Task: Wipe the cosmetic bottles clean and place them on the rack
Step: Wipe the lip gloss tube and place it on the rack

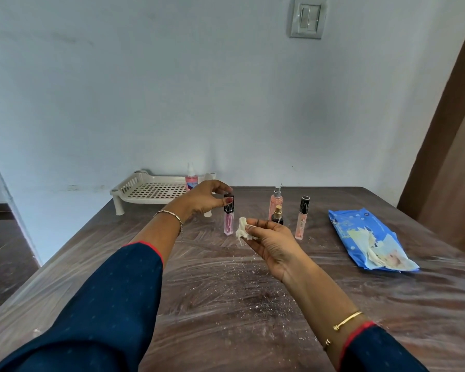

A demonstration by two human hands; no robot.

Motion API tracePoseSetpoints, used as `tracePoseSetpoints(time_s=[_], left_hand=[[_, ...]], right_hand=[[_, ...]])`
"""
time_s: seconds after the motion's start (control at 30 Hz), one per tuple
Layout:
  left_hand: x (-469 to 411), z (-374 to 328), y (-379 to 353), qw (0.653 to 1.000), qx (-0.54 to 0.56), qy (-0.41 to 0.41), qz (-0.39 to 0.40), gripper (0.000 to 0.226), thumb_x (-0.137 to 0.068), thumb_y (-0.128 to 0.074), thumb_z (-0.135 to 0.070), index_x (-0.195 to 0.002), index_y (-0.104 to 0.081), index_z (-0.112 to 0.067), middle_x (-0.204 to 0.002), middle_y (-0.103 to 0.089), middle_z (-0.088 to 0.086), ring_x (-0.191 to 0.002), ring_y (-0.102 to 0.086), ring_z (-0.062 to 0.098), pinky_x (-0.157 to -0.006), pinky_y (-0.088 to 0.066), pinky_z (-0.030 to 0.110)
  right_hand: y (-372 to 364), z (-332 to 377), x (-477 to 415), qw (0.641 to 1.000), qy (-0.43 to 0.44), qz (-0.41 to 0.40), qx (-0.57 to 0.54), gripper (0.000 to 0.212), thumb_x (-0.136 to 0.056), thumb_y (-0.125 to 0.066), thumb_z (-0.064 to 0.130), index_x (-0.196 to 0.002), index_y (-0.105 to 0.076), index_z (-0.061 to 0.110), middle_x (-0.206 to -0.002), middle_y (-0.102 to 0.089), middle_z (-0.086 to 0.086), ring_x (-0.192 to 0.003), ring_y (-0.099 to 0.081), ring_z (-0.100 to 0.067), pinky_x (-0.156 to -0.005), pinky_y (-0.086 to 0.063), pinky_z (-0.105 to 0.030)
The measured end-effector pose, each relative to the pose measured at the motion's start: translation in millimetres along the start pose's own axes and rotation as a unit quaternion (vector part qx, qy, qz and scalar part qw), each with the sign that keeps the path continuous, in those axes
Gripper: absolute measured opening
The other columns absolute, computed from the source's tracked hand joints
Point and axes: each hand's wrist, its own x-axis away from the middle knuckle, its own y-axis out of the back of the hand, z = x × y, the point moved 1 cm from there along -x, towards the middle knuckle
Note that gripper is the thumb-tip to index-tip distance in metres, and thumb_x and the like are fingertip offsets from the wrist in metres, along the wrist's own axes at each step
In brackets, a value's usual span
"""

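Observation:
My left hand (206, 198) pinches the black cap of a pink lip gloss tube (228, 220) that stands upright on the table. Just right of the tube, my right hand (273, 244) holds a crumpled white wipe (242, 230) between thumb and fingers. A cream slotted rack (148, 187) stands at the table's back left with one pink spray bottle (191, 179) on it. On the table stand a peach spray bottle (276, 201), a small dark bottle with a gold cap (277, 215) and a peach lip gloss tube (302, 217).
A blue pack of wipes (360, 232) lies open at the right with sheets spilling out. The brown table (226, 304) is dusted with white powder and specks. A pale wall rises behind, and a brown curtain hangs at the far right.

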Motion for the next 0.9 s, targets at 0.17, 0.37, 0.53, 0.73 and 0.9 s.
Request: tracePoseSetpoints(time_s=[0.17,0.37,0.53,0.73,0.9], left_hand=[[0.8,-2.0,-3.0,1.0,-0.003,-0.004,0.002,0.032,-0.089,-0.064,-0.021,-0.12,-0.061,-0.013,-0.125,-0.058,-0.001,-0.107,-0.046,0.008,-0.092,-0.035,0.023],[0.5,-1.0,-8.0,0.999,0.009,-0.01,-0.038,0.026,-0.09,-0.063,-0.021,-0.115,-0.063,-0.013,-0.117,-0.061,0.001,-0.101,-0.054,0.011,-0.083,-0.039,0.022],[15.6,-5.6,-4.0,0.996,0.075,-0.015,-0.051,0.024,-0.09,-0.064,-0.019,-0.113,-0.064,-0.013,-0.107,-0.063,-0.001,-0.1,-0.056,0.01,-0.085,-0.044,0.018],[53.1,-18.4,-2.3,0.99,0.137,-0.018,-0.018,0.025,-0.089,-0.065,-0.019,-0.113,-0.066,-0.013,-0.109,-0.068,0.003,-0.101,-0.059,0.011,-0.084,-0.044,0.017],[89.5,-22.6,-10.2,0.984,0.176,-0.029,0.014,0.027,-0.086,-0.067,-0.019,-0.112,-0.068,-0.012,-0.112,-0.069,0.006,-0.112,-0.06,0.02,-0.1,-0.047,0.029]], right_hand=[[1.4,-1.6,0.0,1.0,-0.005,0.0,-0.001,0.012,-0.084,-0.059,-0.011,-0.086,-0.063,0.0,-0.082,-0.069,-0.013,-0.07,-0.068,-0.018,-0.063,-0.059,-0.024],[4.5,0.4,-0.5,1.0,-0.007,-0.005,-0.009,0.012,-0.083,-0.06,-0.012,-0.086,-0.063,0.0,-0.083,-0.069,-0.013,-0.074,-0.067,-0.02,-0.069,-0.059,-0.027],[10.8,3.8,2.1,0.999,-0.001,-0.027,-0.022,0.016,-0.084,-0.059,-0.009,-0.098,-0.063,-0.004,-0.096,-0.069,-0.016,-0.08,-0.066,-0.02,-0.071,-0.058,-0.027],[16.9,3.7,18.7,0.997,0.0,-0.047,-0.066,0.015,-0.085,-0.056,-0.011,-0.09,-0.063,0.001,-0.096,-0.069,-0.014,-0.086,-0.066,-0.022,-0.082,-0.056,-0.035],[16.6,6.8,45.9,0.995,0.005,-0.028,-0.091,0.015,-0.087,-0.055,-0.011,-0.091,-0.063,0.001,-0.092,-0.067,-0.014,-0.079,-0.067,-0.021,-0.067,-0.059,-0.028]])
